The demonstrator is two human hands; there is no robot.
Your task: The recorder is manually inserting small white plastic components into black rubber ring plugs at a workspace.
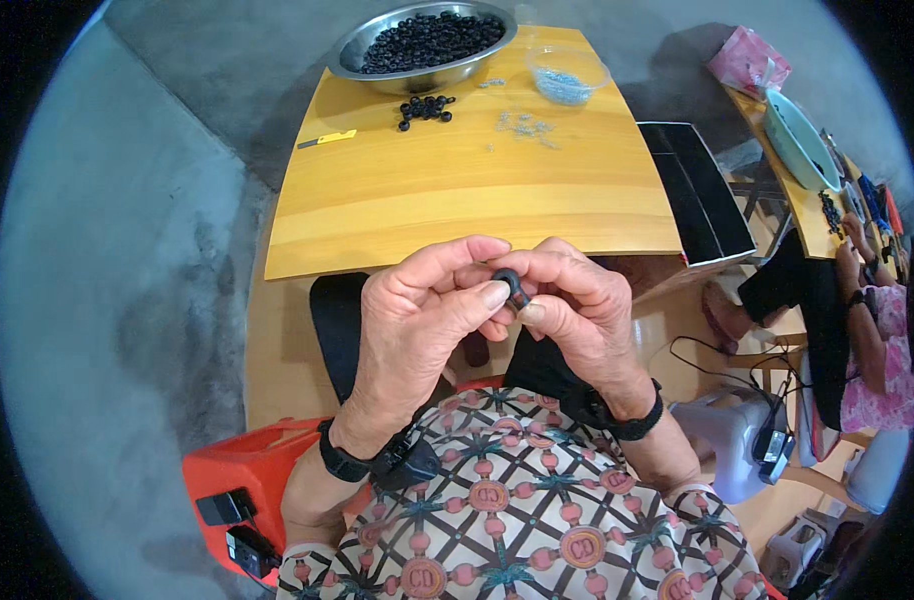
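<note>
Just in front of the table's near edge, my left hand (422, 305) and my right hand (582, 305) meet fingertip to fingertip. Between them they pinch a small black ring-shaped part (512, 285), tilted, with thumb and fingers of both hands pressed to it. Fingers hide much of this part. Farther away on the yellow wooden table (457, 200) lies a small group of similar black parts (424, 112). Right of that group, small metal pieces (525, 126) are scattered. Behind these stands a transparent plastic bowl (599, 75) with more metal pieces inside.
A steel basin (345, 62) heaped with black parts sits at the table's far edge. A yellow utility knife (327, 139) lies at left. Beside the table is an open box (699, 190). At far right, another person (877, 330) works at a second table with a light-green basin (797, 140).
</note>
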